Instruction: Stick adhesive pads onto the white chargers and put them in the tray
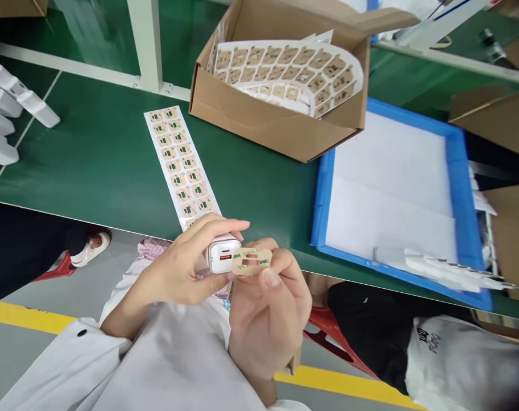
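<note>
My left hand (178, 268) is closed around a small white charger (219, 264), whose end with a USB port and a smaller slot faces up. Between thumb and fingers, my right hand (272, 308) pinches a tan adhesive sticker (251, 262) with green print and cut-out slots. The sticker sits right beside the charger's port end; whether they touch I cannot tell. Just beyond my left hand, a white sheet of tan stickers (180, 162) lies on the green table, its near end partly hidden by that hand.
A cardboard box (259, 128) full of sticker sheets stands at the back. To the right is a blue tray (321, 200) with white paper and white pieces at its near edge. White parts (24, 97) lie far left. People sit on both sides.
</note>
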`<control>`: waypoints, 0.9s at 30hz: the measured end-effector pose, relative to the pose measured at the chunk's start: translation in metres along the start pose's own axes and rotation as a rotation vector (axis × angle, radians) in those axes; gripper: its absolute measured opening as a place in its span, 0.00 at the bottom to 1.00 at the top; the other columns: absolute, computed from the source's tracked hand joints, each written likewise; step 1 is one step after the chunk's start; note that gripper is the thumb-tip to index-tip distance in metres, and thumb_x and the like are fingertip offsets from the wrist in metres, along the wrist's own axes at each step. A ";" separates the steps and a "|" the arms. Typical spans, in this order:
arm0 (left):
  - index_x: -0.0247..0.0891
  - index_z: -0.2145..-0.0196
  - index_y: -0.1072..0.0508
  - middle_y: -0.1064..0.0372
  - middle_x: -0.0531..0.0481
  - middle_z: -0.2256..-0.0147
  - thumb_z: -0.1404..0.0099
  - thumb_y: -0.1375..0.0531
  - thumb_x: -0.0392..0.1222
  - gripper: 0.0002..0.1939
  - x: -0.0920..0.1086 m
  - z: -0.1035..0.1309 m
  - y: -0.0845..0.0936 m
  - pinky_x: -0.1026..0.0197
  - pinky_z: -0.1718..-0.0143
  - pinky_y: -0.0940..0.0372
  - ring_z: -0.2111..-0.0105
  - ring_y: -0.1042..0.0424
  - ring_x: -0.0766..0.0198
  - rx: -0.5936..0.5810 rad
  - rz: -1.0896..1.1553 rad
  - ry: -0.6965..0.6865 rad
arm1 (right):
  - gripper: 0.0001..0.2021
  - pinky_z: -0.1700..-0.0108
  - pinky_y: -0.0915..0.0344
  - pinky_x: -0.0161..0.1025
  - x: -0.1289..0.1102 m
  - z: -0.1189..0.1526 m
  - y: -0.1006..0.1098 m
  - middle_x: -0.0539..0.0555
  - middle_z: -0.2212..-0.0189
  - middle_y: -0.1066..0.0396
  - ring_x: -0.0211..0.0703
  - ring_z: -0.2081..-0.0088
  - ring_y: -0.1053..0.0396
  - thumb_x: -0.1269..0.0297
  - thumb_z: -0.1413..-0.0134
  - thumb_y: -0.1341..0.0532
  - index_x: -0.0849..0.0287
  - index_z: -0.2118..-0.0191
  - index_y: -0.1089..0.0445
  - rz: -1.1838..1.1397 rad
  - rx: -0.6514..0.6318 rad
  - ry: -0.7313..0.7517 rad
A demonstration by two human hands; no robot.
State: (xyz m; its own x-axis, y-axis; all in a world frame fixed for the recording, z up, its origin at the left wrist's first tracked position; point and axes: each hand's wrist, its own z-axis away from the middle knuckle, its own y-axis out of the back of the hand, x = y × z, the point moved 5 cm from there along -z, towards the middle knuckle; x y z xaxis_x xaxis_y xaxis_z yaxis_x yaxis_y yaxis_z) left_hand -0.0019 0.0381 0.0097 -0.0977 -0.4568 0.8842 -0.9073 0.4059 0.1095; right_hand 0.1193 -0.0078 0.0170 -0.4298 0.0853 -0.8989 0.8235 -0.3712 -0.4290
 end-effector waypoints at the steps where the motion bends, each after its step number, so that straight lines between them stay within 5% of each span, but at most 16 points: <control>1: 0.46 0.36 0.35 0.31 0.47 0.54 0.31 0.36 0.38 0.28 0.001 0.000 0.000 0.55 0.51 0.32 0.54 0.30 0.56 0.011 -0.017 -0.001 | 0.11 0.66 0.36 0.39 0.000 0.000 0.000 0.50 0.69 0.37 0.41 0.69 0.36 0.60 0.42 0.30 0.53 0.72 0.30 0.020 0.011 0.013; 7: 0.44 0.40 0.36 0.35 0.46 0.52 0.37 0.41 0.36 0.27 0.003 0.000 -0.002 0.53 0.54 0.32 0.53 0.32 0.53 0.011 -0.024 0.019 | 0.11 0.62 0.33 0.42 0.007 0.001 0.000 0.51 0.66 0.37 0.43 0.65 0.34 0.61 0.44 0.29 0.53 0.73 0.29 0.052 -0.009 0.007; 27: 0.43 0.40 0.35 0.34 0.45 0.53 0.32 0.43 0.42 0.23 0.008 -0.002 0.000 0.50 0.54 0.31 0.53 0.30 0.51 0.019 -0.073 -0.009 | 0.13 0.62 0.35 0.42 0.010 -0.001 -0.001 0.51 0.66 0.39 0.43 0.65 0.36 0.60 0.44 0.29 0.54 0.75 0.31 0.054 -0.036 -0.071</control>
State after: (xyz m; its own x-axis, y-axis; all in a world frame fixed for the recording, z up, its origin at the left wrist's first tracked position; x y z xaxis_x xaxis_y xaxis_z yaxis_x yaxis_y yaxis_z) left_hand -0.0019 0.0359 0.0182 -0.0340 -0.4916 0.8702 -0.9197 0.3562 0.1653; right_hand 0.1144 -0.0055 0.0081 -0.4086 0.0002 -0.9127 0.8582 -0.3404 -0.3843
